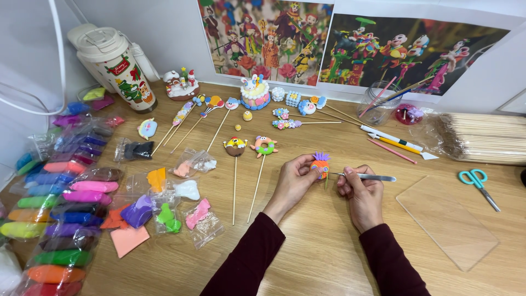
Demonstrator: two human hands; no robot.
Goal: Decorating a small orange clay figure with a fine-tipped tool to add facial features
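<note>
Head view: clay figure between hands.

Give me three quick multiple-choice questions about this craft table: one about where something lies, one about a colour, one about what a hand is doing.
1. Where do the scissors lie?
A. far right of the table
B. among the clay bags on the left
C. inside the clear jar

2. What colour is the clay figure's body?
A. black
B. orange
C. white

3. What is the right hand doing?
A. resting flat and empty
B. holding a metal tool to the figure
C. cutting with scissors

Answers:
1 A: the scissors sit on bare wood beyond the clear plastic sheet.
2 B: the figure in the left hand is orange with a purple tuft on top.
3 B: the fingers pinch the metal tool, its tip at the figure.
</note>
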